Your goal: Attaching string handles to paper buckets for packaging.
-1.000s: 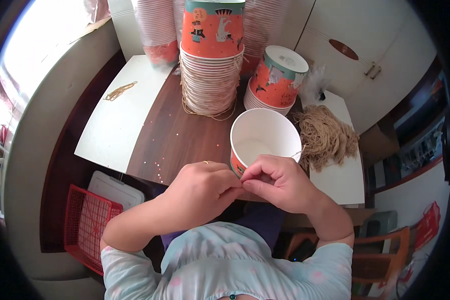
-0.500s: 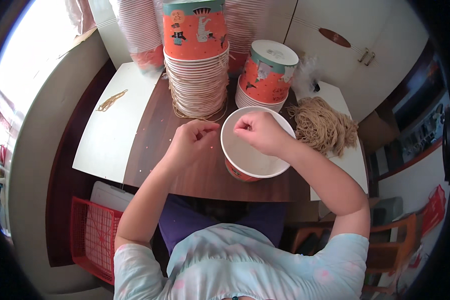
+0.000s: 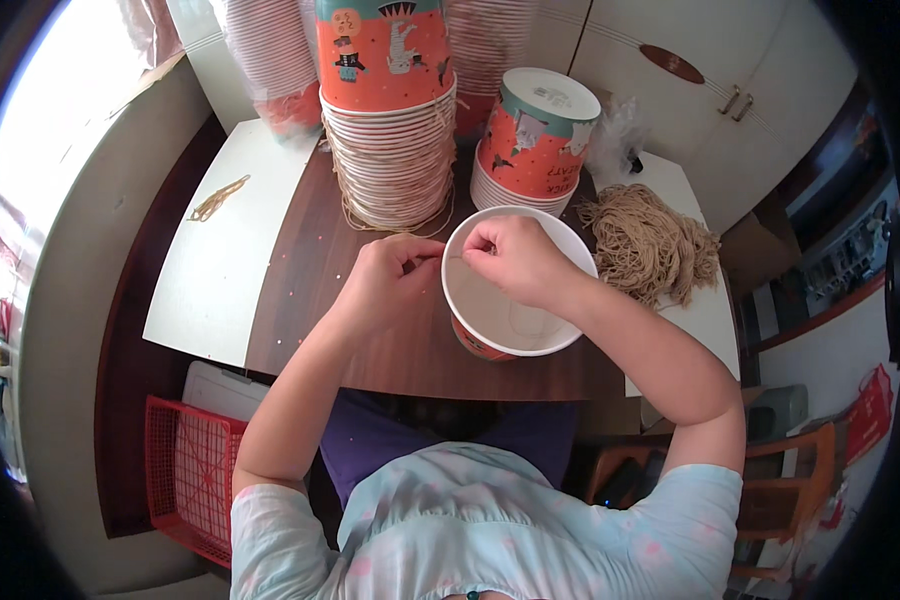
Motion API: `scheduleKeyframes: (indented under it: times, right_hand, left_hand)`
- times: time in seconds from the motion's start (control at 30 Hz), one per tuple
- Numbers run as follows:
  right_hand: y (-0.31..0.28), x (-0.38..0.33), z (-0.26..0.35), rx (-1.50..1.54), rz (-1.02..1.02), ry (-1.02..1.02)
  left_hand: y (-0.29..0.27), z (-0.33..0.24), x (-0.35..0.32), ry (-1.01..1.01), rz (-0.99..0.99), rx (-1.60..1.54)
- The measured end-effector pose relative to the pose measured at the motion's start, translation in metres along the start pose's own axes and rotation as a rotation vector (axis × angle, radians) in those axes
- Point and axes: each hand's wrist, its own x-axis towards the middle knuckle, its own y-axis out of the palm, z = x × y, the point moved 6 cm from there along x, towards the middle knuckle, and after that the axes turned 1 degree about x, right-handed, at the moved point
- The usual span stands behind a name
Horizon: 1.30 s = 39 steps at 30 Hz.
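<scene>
Open paper bucket [image 3: 515,300] at the table's [image 3: 320,290] near edge. Left hand [image 3: 382,280] touching its rim, fingers pinched; right hand [image 3: 515,260] over the mouth, pinched shut; what they hold is too small to tell. String pile [image 3: 650,245] right; stacked buckets [image 3: 390,120] at far edge.

Both forearms rise from the lower edge; the left hand [image 3: 382,278] and right hand [image 3: 510,258] meet mid-frame, fingertips pinched.

matt paper bucket [image 3: 515,300], dark smooth wood-grain table [image 3: 370,330], rough fibrous twine [image 3: 650,245]
</scene>
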Motion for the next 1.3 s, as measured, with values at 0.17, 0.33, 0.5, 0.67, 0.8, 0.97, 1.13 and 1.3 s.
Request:
scheduleKeyframes:
  times: [0.17,0.33,0.5,0.67,0.8,0.97,1.13,1.3]
  right_hand:
    - [0.004,0.001,-0.001,0.044,0.024,0.044]
    - [0.007,0.002,-0.004,0.105,0.039,0.060]
    - [0.010,0.003,0.001,0.097,0.064,0.032]
    - [0.005,-0.014,0.017,0.068,0.240,0.061]
    - [-0.010,-0.061,0.061,-0.345,0.374,-0.012]
    - [-0.002,-0.080,0.050,-0.495,0.422,-0.153]
    - [-0.002,-0.080,0.067,-0.427,0.375,-0.363]
    - [-0.015,-0.068,0.093,-0.104,0.394,-0.429]
  left_hand:
    - [0.002,0.003,0.002,0.014,-0.003,0.023]
    - [0.001,-0.002,0.001,0.044,0.001,0.057]
    - [0.002,-0.009,0.000,0.155,-0.012,0.134]
    - [0.008,-0.029,-0.021,0.134,-0.051,0.234]
    - [-0.003,-0.030,-0.050,0.002,-0.012,0.226]
    - [-0.007,-0.044,-0.076,-0.023,0.198,-0.298]
    - [0.010,-0.042,-0.073,-0.069,0.212,-0.892]
    - [0.023,-0.026,-0.074,-0.142,0.166,-0.937]
